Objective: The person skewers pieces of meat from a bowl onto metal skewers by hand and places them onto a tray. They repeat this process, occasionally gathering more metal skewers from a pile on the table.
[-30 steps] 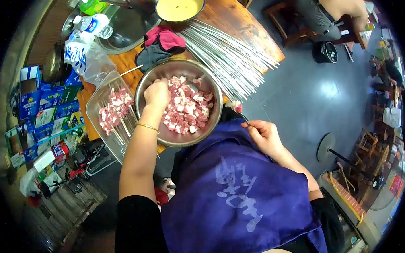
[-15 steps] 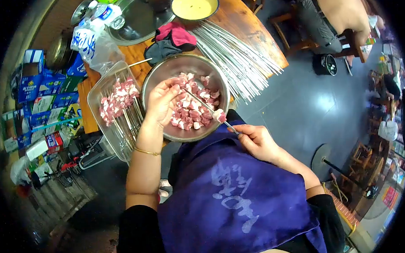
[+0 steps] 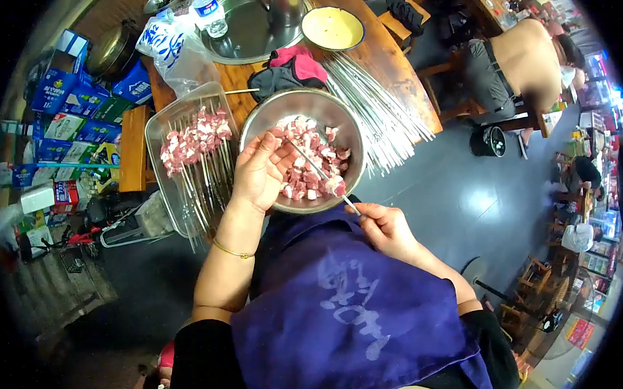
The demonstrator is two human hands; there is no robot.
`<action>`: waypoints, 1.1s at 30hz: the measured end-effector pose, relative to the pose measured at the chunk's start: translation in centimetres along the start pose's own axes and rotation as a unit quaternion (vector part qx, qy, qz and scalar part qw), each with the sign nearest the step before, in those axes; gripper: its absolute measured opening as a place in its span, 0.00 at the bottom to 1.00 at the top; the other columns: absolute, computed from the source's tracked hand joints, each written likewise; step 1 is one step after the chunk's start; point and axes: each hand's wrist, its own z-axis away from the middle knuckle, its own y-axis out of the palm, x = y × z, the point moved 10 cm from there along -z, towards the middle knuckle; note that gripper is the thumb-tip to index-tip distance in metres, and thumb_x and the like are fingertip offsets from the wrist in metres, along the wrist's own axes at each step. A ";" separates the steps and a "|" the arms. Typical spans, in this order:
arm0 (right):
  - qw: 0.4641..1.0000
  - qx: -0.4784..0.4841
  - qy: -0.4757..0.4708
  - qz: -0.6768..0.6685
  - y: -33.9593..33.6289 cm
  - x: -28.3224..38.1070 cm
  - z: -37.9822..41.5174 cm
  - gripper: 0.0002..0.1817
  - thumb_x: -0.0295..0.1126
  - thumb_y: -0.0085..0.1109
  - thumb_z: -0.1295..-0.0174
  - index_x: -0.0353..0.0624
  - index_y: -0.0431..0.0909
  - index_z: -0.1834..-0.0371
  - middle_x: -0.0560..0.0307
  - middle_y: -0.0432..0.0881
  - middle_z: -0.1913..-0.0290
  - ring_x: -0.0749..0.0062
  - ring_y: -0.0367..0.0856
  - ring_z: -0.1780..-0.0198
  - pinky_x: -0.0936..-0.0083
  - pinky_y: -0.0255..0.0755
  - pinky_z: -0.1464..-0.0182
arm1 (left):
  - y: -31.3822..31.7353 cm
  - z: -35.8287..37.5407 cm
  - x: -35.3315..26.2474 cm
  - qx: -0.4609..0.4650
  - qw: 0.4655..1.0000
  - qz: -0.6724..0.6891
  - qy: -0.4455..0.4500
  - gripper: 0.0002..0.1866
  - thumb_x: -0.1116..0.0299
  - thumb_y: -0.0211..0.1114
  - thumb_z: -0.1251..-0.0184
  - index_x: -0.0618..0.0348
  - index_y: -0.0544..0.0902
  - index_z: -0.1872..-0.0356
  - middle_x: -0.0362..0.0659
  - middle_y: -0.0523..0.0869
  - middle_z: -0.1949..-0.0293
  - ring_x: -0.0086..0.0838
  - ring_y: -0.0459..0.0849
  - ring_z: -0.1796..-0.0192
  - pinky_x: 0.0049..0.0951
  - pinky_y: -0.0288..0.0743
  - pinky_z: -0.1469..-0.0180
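My right hand (image 3: 385,226) is closed round the lower end of a metal skewer (image 3: 309,159), just past the rim of the steel bowl (image 3: 350,118). One or more meat pieces (image 3: 335,186) are threaded on it. My left hand (image 3: 259,170) is over the bowl's left side, its thumb and fingertips near the skewer's upper end; whether they pinch anything is too small to tell. Cut raw meat (image 3: 304,181) lies in the bowl. Left of it, a clear plastic tray (image 3: 156,141) holds several skewers loaded with meat (image 3: 194,140).
Bare metal skewers (image 3: 380,110) fan out on the wooden table (image 3: 410,74) right of the bowl. Behind are a pink and grey cloth (image 3: 290,70), a yellow-filled dish (image 3: 333,28), a bottle (image 3: 210,16) and a plastic bag (image 3: 176,55). A person (image 3: 519,60) sits at the upper right.
The view has shifted, so the table things appear further right. My left hand has opened somewhat beside the skewer. The meat on the skewer sits a little lower along it.
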 end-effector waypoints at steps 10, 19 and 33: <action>0.999 0.000 -0.027 0.041 0.5 1.4 0.3 0.15 0.23 0.51 0.37 0.39 0.80 0.48 0.46 0.85 0.66 0.72 0.84 0.69 0.76 0.77 0.63 | 0.1 0.3 -1.8 -0.005 0.998 -0.053 0.038 0.06 0.69 0.61 0.29 0.57 0.80 0.56 0.41 0.84 0.61 0.26 0.83 0.59 0.31 0.80 0.54; 0.995 -0.003 -0.082 0.048 1.1 2.2 0.2 0.15 0.20 0.48 0.35 0.37 0.80 0.47 0.68 0.72 0.80 0.90 0.65 0.78 0.86 0.63 0.74 | 1.0 0.6 -2.6 0.019 0.986 -0.163 0.023 0.06 0.68 0.61 0.30 0.58 0.80 0.56 0.41 0.85 0.63 0.26 0.84 0.60 0.28 0.81 0.55; 0.996 -0.018 -0.073 0.037 1.3 1.7 -0.2 0.15 0.21 0.48 0.34 0.36 0.80 0.47 0.63 0.74 0.78 0.87 0.67 0.77 0.84 0.66 0.73 | 0.1 0.9 1.2 -0.010 0.999 -0.003 -0.047 0.10 0.62 0.59 0.28 0.57 0.81 0.54 0.44 0.85 0.56 0.31 0.84 0.54 0.34 0.79 0.48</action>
